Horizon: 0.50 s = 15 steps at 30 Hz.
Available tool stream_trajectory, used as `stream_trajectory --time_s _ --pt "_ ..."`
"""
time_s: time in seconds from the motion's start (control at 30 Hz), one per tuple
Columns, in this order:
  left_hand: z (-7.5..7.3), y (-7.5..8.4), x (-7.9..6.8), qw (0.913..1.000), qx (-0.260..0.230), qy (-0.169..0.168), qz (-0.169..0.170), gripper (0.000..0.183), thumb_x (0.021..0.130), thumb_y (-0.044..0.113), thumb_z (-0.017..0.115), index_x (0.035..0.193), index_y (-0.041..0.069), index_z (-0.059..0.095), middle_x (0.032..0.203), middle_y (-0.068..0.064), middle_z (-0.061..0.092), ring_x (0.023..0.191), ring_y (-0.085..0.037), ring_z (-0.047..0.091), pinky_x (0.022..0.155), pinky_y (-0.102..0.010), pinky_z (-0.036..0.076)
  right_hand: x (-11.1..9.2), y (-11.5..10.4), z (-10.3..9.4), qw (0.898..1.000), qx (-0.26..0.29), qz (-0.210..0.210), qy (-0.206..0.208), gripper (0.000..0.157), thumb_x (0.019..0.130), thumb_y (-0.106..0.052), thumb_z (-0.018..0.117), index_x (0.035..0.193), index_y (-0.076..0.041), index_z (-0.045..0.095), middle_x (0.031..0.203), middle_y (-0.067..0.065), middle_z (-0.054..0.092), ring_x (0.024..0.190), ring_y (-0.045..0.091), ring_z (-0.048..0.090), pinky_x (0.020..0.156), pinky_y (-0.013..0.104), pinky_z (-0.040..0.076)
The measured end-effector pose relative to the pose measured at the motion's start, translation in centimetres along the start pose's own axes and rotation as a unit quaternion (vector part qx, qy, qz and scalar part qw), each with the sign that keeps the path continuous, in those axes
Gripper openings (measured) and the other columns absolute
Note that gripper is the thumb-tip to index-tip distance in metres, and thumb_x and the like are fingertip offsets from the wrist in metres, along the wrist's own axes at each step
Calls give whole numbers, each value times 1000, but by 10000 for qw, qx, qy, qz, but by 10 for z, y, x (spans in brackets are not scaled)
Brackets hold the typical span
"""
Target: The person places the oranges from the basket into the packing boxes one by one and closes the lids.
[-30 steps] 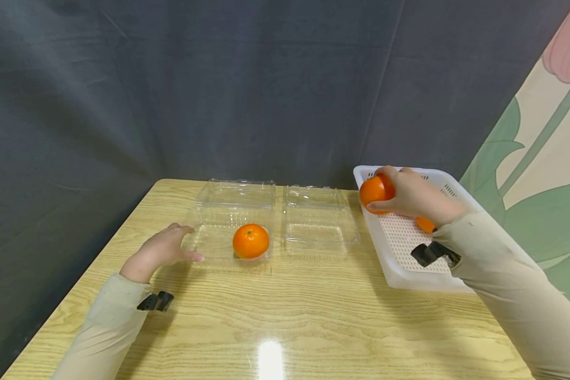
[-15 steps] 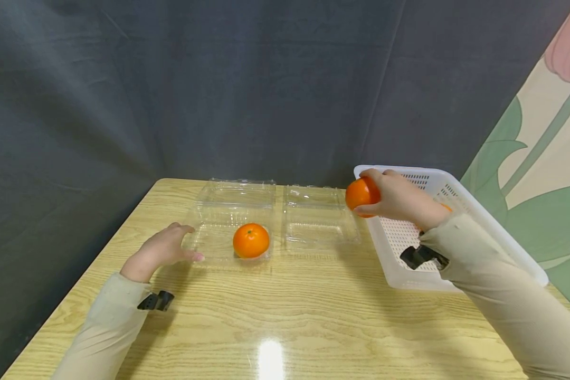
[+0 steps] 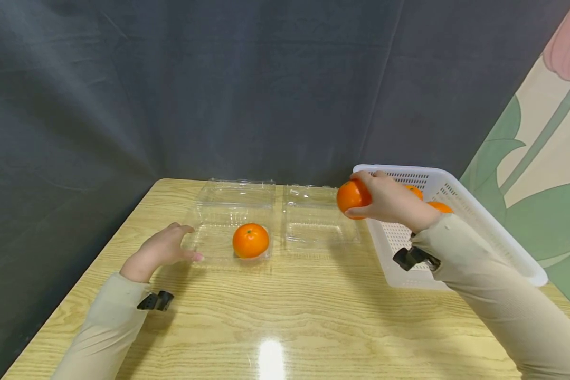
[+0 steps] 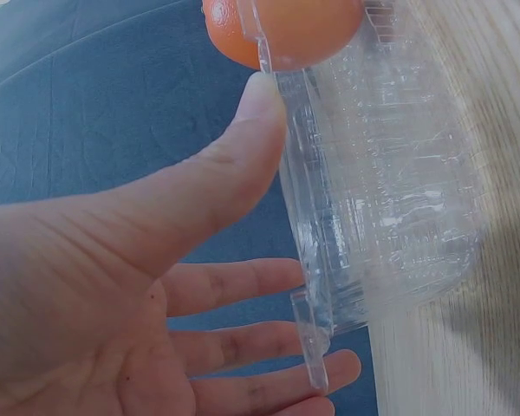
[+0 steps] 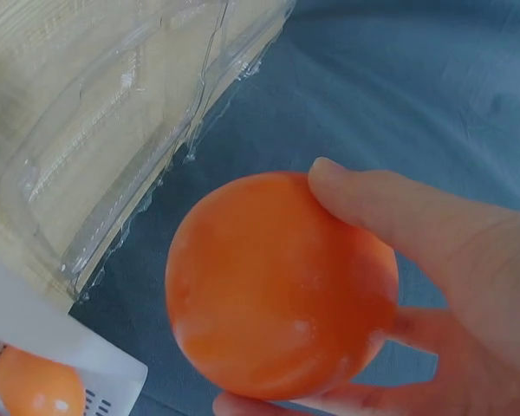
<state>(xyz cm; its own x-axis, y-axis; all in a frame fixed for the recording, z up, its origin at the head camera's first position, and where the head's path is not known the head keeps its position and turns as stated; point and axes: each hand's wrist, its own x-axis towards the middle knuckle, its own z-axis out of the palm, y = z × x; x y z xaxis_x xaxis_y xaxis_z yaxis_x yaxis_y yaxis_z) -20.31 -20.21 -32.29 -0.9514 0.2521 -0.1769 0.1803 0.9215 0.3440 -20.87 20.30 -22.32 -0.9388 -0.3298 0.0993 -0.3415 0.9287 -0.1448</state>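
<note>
My right hand (image 3: 387, 199) holds an orange (image 3: 353, 198) with thumb and fingers around its side, raised near the left wall of the white basket. In the right wrist view this orange (image 5: 277, 286) fills the middle. My left hand (image 3: 163, 248) rests at the left edge of a clear plastic clamshell box (image 3: 214, 240), thumb and fingers spread. In the left wrist view the thumb (image 4: 243, 143) touches the box's rim and the fairly straight fingers (image 4: 251, 342) lie along its side. A second orange (image 3: 250, 240) sits in the right part of that box.
Another clear clamshell box (image 3: 315, 232) lies with its lid folded back, between the first box and the basket. The white perforated basket (image 3: 399, 266) stands at the right with more oranges (image 3: 439, 207) inside, partly hidden by my right arm. A dark curtain (image 3: 266, 95) hangs behind the table (image 3: 247, 316).
My right hand has carried its orange leftward, from over the basket to just past its left rim. More oranges in the basket now show. The left hand has stayed in place.
</note>
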Motion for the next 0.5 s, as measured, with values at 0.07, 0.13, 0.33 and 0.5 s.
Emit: stream_trajectory --time_s 0.07,0.13,0.33,0.5 --pt "0 0 0 10000 9 7 1 82 77 41 73 133 -10 41 132 -36 40 115 -48 49 90 -54 45 1 -2 1 10000 6 -55 15 65 77 -30 73 128 -2 45 105 24 56 88 33 53 72 40 46" --pt "0 0 0 10000 14 10 5 82 77 41 73 133 -10 42 132 -36 40 115 -48 49 90 -54 45 3 -4 3 10000 22 -79 14 65 77 -30 73 129 -2 45 105 24 56 88 33 52 73 41 46" --pt "0 -1 0 10000 25 -1 15 81 78 40 73 133 -10 41 131 -35 42 113 -47 50 90 -54 45 3 -8 8 9999 16 -147 19 66 76 -31 73 129 -3 46 102 23 56 86 31 53 72 40 47" --pt "0 -1 0 10000 23 25 32 81 77 40 73 133 -10 41 129 -34 43 112 -47 50 90 -54 45 3 -12 10 9995 -66 -287 82 66 75 -32 74 128 -4 47 101 24 57 83 32 56 71 42 48"
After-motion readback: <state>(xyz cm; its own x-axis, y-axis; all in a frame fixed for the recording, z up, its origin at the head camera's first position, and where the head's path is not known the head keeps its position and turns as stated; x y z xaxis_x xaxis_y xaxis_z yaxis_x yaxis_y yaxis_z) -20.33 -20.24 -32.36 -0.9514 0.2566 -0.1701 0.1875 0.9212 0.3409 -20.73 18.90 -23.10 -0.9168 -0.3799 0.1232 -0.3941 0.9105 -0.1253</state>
